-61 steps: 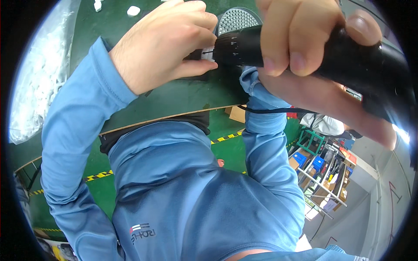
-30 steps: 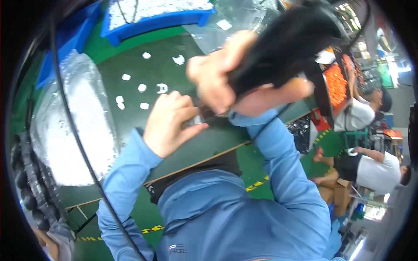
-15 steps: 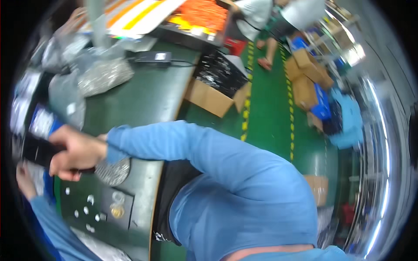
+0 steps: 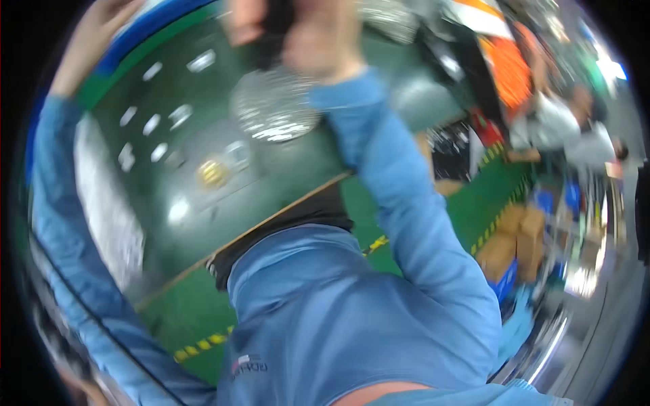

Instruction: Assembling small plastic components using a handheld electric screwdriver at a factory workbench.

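Note:
My right hand [image 4: 328, 44], blurred by motion at the top middle, is closed around a black object [image 4: 274, 30] whose kind I cannot make out. Just below it, a round silvery bundle in clear, shiny wrap [image 4: 276, 111] lies on the green table [image 4: 291, 179]. My left hand [image 4: 98, 30] reaches to the upper left beside a blue rim [image 4: 139, 37]; its fingers look stretched out, partly cut off by the picture's edge. Between my arms lie several small white pieces [image 4: 152, 124], a gold round piece [image 4: 212, 173] and a clear ring-like piece [image 4: 237, 154].
A clear plastic sheet or bag [image 4: 112, 210] lies by my left forearm. At the right are orange items [image 4: 509, 71] and an open carton of black-wrapped goods [image 4: 450, 152]. Beyond, another person [image 4: 548, 122] is near the yellow-black floor lines; brown cartons [image 4: 518, 233] stand farther right.
The view has swung round to the left, so the table now lies across the top. My right hand still grips the black object. My left hand shows at the upper left.

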`<state>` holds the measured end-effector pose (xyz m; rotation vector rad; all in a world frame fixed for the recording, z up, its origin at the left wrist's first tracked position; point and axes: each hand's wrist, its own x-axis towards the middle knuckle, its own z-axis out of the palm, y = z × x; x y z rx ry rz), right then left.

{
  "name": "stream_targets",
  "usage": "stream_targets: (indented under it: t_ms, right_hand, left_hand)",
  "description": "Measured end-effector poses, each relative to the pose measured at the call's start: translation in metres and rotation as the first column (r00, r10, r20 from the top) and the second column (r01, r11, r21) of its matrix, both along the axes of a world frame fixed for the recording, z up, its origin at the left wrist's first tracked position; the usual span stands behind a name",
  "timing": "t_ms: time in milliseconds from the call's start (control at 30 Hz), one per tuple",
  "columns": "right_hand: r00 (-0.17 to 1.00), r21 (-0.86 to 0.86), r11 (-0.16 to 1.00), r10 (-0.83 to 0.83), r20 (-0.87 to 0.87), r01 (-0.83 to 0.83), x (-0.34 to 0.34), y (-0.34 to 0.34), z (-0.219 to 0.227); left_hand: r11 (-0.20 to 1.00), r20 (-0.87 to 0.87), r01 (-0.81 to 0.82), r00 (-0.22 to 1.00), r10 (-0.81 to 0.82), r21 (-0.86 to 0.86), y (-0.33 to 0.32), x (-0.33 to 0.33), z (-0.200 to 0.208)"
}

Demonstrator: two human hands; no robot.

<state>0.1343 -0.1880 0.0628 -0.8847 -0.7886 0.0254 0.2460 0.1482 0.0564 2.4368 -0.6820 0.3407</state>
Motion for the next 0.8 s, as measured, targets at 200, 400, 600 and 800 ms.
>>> stream_targets:
  t_ms: [200,400,600,800]
  right_hand:
    - [0.947,-0.216,0.929,-0.267,0.177,0.302,-0.022,0.012,0.028]
    - [0.993,-0.209,0.971,-0.112,0.033,0.117,-0.02,0.024,0.024]
    - [0.665,0.013,0.743,-0.606,0.436,0.669,-0.014,0.01,0.003]
    - [0.629,-0.46,0.662,-0.022,0.777,0.592,-0.06,0.007,-0.007]
  left_hand:
    - [0.996,-0.061,-0.017,0.998,0.022,0.089,-0.041,-0.175,-0.016]
    - [0.998,-0.09,0.026,0.996,-0.022,0.05,-0.061,-0.185,-0.032]
    - [0.969,-0.026,0.138,0.99,-0.135,0.204,-0.081,-0.175,-0.037]
    - [0.99,-0.044,0.058,0.998,-0.053,0.128,-0.061,-0.189,-0.039]
